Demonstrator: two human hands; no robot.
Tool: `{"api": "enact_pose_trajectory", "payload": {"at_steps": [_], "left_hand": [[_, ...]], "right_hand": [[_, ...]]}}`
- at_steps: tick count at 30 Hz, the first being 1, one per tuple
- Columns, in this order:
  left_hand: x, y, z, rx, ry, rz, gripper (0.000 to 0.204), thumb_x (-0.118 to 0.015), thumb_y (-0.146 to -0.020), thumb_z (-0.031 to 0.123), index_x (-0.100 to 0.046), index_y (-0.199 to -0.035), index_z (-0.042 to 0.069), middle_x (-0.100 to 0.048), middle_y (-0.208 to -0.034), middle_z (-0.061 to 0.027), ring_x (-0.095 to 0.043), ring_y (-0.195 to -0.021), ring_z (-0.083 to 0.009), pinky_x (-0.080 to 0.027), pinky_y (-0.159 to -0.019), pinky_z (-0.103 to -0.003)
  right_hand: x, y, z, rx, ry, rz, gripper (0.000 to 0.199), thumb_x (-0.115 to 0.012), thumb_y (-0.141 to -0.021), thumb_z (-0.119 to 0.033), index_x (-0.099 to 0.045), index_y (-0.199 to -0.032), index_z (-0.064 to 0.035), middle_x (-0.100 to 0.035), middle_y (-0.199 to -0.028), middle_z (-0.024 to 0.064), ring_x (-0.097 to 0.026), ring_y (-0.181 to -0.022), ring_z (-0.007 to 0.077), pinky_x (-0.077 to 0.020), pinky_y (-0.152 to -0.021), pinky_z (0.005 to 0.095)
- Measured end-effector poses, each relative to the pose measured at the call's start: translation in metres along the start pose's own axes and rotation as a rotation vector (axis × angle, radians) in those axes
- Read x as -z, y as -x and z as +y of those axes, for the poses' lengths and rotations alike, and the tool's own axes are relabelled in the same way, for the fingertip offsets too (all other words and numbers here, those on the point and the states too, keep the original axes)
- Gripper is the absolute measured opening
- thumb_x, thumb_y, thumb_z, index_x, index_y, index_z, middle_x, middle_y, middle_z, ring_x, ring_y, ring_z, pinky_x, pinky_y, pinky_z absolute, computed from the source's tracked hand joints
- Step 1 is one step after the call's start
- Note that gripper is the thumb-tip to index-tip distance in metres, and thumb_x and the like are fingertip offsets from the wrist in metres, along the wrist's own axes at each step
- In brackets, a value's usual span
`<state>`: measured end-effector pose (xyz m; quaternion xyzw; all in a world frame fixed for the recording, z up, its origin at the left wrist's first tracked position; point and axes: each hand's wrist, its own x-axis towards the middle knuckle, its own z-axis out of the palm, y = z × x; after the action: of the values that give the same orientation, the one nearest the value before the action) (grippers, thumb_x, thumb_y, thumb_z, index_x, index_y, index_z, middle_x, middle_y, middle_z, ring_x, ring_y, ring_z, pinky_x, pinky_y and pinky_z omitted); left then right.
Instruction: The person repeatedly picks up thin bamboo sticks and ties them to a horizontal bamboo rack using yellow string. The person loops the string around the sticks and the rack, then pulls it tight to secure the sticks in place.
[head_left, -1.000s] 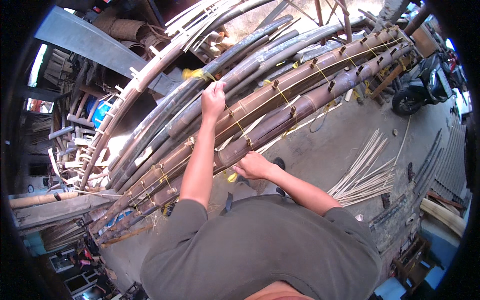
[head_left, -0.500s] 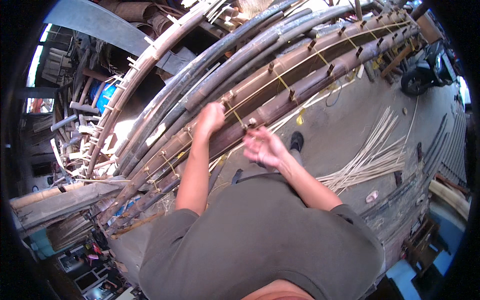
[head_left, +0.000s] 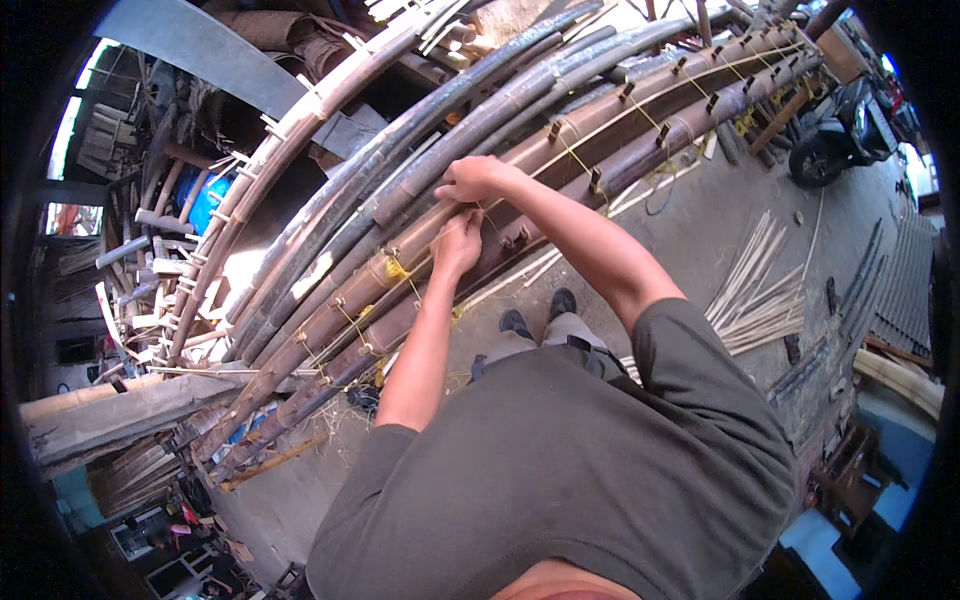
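Two long bamboo poles, a far pole (head_left: 600,112) and a near pole (head_left: 640,165), run side by side from lower left to upper right. Short pegs (head_left: 596,180) stand out of them, and thin yellow string (head_left: 575,155) spans the gap. At the far pole my left hand (head_left: 457,243) is closed in a pinch, with a thin strand of string at its fingers. Just beyond it, my right hand (head_left: 472,180) reaches across with curled fingers. What those fingers grip is hidden. A yellow tangle of string (head_left: 396,270) hangs on the far pole, left of my hands.
Behind lie several dark curved poles (head_left: 440,130) and a curved bamboo piece with pale pegs (head_left: 275,150). Split bamboo strips (head_left: 755,290) lie on the floor at right. A motorbike (head_left: 840,145) stands at the far right. My feet (head_left: 562,303) are below the near pole.
My right hand has moved up and left, over the poles, and its fingers have closed. My left hand has shifted slightly right and nearer. Both feet now show.
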<state>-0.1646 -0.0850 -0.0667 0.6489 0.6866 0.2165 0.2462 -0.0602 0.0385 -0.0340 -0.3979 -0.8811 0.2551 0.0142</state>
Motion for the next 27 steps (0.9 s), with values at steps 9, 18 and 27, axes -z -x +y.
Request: {"api": "enact_pose_trajectory", "payload": {"at_steps": [9, 18, 27], "left_hand": [[-0.006, 0.001, -0.009, 0.046, 0.053, 0.08, 0.031, -0.047, -0.097, 0.036, -0.066, -0.099, 0.012, -0.067, -0.087, -0.0172, -0.064, -0.084, -0.0401, -0.049, -0.072, -0.048], [0.033, -0.118, -0.013, -0.099, 0.325, 0.425, 0.03, -0.045, -0.1, 0.022, -0.065, -0.092, 0.002, -0.065, -0.072, -0.0113, -0.059, -0.062, -0.0214, -0.047, -0.06, -0.036], [0.063, -0.088, -0.081, -0.027, -0.181, 0.161, 0.042, -0.046, -0.094, 0.038, -0.06, -0.112, 0.003, -0.064, -0.102, -0.0278, -0.06, -0.1, -0.0448, -0.048, -0.086, -0.051]], "right_hand": [[-0.1, 0.172, -0.017, 0.354, -0.372, 0.067, 0.036, -0.056, -0.09, -0.029, -0.061, -0.066, -0.0021, -0.06, -0.066, 0.0223, -0.061, -0.064, 0.0408, -0.0487, -0.063, 0.05], [-0.062, 0.192, -0.043, 0.188, -0.592, 0.182, 0.035, -0.053, -0.092, -0.03, -0.06, -0.072, -0.0017, -0.058, -0.068, 0.0215, -0.058, -0.065, 0.0401, -0.0459, -0.061, 0.0462], [-0.136, 0.186, -0.057, -0.62, -1.957, 0.595, 0.043, -0.037, -0.102, -0.043, -0.056, -0.116, -0.0069, -0.059, -0.102, 0.0065, -0.06, -0.098, 0.0184, -0.0515, -0.086, 0.0395]]}}
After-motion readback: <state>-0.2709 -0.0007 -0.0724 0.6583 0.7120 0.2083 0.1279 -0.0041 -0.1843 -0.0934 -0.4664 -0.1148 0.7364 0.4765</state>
